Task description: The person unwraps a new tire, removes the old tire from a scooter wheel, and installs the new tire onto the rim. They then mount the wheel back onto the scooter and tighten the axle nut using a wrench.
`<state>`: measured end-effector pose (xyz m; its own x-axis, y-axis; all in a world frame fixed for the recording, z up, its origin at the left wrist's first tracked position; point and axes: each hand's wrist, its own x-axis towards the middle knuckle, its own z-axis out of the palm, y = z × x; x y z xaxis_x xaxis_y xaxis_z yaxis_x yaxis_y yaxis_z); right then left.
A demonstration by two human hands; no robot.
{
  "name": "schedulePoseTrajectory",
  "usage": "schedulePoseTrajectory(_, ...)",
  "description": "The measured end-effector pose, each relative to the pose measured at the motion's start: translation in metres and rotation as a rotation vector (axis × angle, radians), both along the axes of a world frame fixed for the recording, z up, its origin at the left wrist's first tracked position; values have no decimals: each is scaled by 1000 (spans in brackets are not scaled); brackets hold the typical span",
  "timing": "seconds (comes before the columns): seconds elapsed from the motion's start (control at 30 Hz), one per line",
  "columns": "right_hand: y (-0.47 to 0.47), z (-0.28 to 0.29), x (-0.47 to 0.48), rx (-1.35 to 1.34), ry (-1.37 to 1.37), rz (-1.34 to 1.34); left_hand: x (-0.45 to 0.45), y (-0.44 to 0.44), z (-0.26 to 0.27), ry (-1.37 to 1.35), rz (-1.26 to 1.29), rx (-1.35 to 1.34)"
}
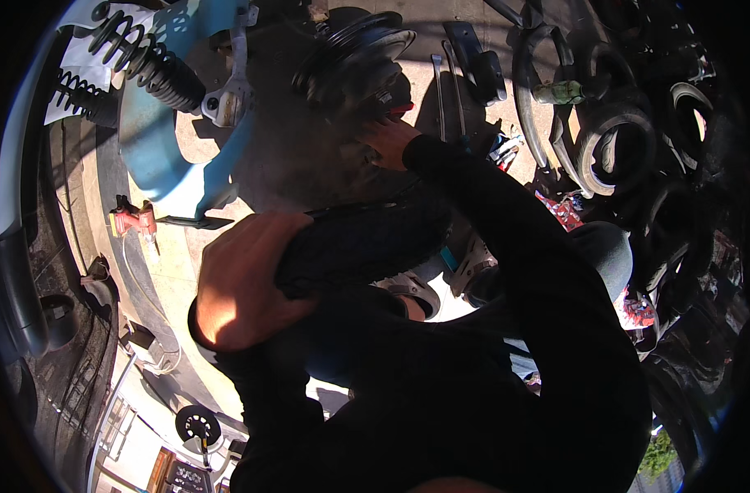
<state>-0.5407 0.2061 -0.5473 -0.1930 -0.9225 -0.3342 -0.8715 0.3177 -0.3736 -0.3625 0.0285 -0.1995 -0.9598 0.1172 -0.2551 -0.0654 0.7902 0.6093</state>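
Observation:
My left hand grips a black tire at its left end, the fingers over the tread and the thumb below. The tire lies across in front of my lap. Farther forward, my right hand reaches into shadow beside a small red object; whether it holds anything is unclear. Just beyond it is a blurred dark wheel rim. Right of the rim, two metal tire levers lie on the ground. A blue painted body panel and a coil-spring shock absorber are at the left.
Several tires are piled along the right, with a green bottle among them. A red power tool lies at the left near a pale hose. Dark flat parts lie beyond the levers. Sandaled feet are just below the tire.

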Motion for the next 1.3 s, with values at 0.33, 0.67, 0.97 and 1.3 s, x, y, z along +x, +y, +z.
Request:
schedulePoseTrajectory(0.33,-23,-39,44,-50,57,311,24,29,-5,-204,208,-54)
schedulePoseTrajectory(0.67,64,-23,-6,61,17,206,31,13,-39,-73,483,-207)
schedulePoseTrajectory(0.97,91,-38,-24,-39,66,107,18,3,-47,-37,579,-198)
schedulePoseTrajectory(1.3,62,-47,-43,-199,205,105,23,0,-64,-83,536,-177)
